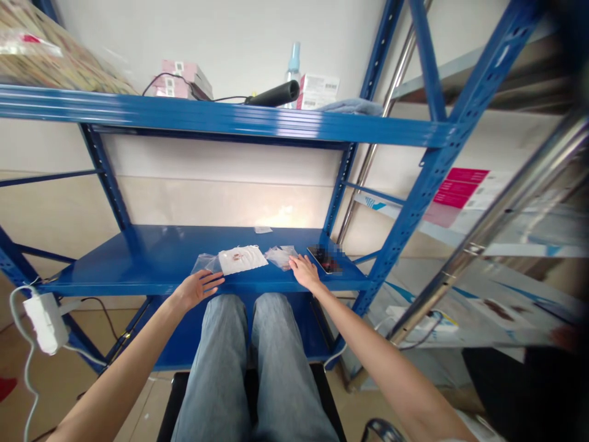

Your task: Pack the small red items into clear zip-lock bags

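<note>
Closest in the head view, two bent knees in faded blue jeans (pixel 218 368), below and between the fingers of both hands. Just past the knees, a blue metal shelf (pixel 161 245), under and beyond the fingers. Left hand (pixel 196 290) at the front edge of the shelf, with fingers spread loose and pointing right, not closed around anything. Just past the left fingertips, a crinkly clear plastic bag (pixel 205 264); too hard to tell if touching. Up and to the right of the left fingertips, a bumpy white sheet (pixel 248 260) with small reddish-brown bits near its middle, lying flat between the two hands. Right hand (pixel 304 273) with fingers loose and reaching forward, tips at the right side of a small heap of clear plastic bags (pixel 278 256), not clenched. Just right of the right fingers, a black phone (pixel 322 258), partly blurred into squares. Farther back, beyond the fingers of both hands, a little white packet (pixel 263 230). High above the fingers, on the upper shelf (pixel 230 116), pink and white boxes (pixel 184 80), a fat black tube (pixel 276 95), a bottle with a light blue top (pixel 293 67) and a blue cloth (pixel 352 106). Far left of the left fingers, a white power strip (pixel 46 322).
</note>
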`<state>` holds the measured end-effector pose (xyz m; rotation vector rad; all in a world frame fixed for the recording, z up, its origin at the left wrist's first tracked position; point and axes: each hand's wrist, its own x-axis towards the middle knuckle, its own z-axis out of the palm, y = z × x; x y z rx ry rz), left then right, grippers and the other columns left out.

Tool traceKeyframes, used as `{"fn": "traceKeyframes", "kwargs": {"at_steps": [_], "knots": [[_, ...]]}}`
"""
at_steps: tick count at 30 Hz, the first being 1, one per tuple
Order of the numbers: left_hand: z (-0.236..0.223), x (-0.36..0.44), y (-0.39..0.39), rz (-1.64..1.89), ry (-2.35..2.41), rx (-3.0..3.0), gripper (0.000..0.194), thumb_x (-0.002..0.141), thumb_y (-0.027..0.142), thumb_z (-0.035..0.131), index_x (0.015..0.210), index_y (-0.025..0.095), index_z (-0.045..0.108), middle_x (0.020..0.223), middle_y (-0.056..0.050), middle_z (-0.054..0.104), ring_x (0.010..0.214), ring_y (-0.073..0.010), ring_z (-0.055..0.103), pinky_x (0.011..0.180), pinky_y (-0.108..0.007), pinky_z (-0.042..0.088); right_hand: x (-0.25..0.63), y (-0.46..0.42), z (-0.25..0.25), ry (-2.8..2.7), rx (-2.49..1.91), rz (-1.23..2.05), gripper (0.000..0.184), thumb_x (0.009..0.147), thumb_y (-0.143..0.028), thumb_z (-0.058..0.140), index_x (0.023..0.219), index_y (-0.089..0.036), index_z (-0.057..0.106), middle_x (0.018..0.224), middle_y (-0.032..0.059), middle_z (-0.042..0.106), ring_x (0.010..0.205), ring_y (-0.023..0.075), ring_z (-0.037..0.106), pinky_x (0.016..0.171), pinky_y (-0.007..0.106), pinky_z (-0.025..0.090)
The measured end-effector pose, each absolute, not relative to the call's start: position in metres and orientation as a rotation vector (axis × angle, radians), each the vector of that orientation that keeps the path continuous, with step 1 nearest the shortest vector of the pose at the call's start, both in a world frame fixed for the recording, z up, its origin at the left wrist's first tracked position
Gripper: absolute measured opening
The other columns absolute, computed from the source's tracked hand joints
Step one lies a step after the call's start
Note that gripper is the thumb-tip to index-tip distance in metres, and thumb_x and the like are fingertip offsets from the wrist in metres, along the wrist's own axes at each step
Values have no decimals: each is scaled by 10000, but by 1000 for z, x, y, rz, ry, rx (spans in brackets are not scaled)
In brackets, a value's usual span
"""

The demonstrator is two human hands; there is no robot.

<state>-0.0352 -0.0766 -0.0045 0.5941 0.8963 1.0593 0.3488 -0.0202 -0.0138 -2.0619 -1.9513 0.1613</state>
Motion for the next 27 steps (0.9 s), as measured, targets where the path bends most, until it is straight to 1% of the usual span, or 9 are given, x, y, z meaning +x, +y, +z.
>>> {"fn": "traceKeyframes", "kwargs": {"at_steps": [4,9,13,16,19,22,25,27], "knots": [[-1,-28,-64,1113,984,583,198,987,133,494,1166,142,577,1346,-212,648,1022,-252,749,697,-286,618,351,-20,-15,-1943,-2071,138,527,1075,-427,218,1483,-280,518,1628,48,374,1538,258,254,1192,508,286],[1,-21,-51,1207,1044,477,199,957,75,550,1130,105,643,1123,-194,750,848,-236,776,658,-274,619,351,-17,-17,-1935,-2070,110,522,1076,-423,226,1423,-268,584,1595,48,433,1508,237,327,1179,446,322],[-1,-19,-43,1341,1033,374,246,925,-17,537,1107,73,675,934,-157,778,753,-200,772,700,-256,627,349,-17,-23,-1909,-2063,79,531,1082,-405,196,1443,-263,558,1593,52,435,1492,221,355,1200,451,286],[-2,-23,-43,1446,993,297,273,901,-54,549,1109,62,682,843,-122,776,752,-182,769,725,-227,630,348,-18,-26,-1891,-2054,64,521,1084,-390,198,1455,-269,543,1595,50,431,1493,204,349,1212,448,259],[-4,-29,-50,1502,956,231,307,892,-78,532,1129,60,670,842,-112,774,747,-168,765,708,-202,630,348,-19,-26,-1887,-2042,68,520,1083,-383,199,1450,-277,553,1588,63,441,1491,193,354,1211,430,260],[-6,-35,-57,1515,925,186,315,921,-62,479,1157,60,648,881,-124,770,737,-163,764,679,-193,632,348,-19,-26,-1879,-2047,62,513,1081,-411,219,1493,-309,507,1615,90,392,1499,229,345,1209,446,251],[-8,-38,-62,1493,891,180,306,955,-15,445,1186,60,631,937,-149,766,775,-185,773,674,-214,643,347,-18,-27,-1878,-2079,56,515,1077,-449,228,1516,-335,474,1634,95,353,1508,268,326,1206,454,244],[-7,-38,-66,1466,870,191,316,964,3,422,1203,56,621,974,-169,764,816,-207,778,688,-242,653,347,-16,-29,-1882,-2098,66,531,1078,-455,211,1513,-318,483,1635,92,354,1518,271,302,1211,454,231]]}}
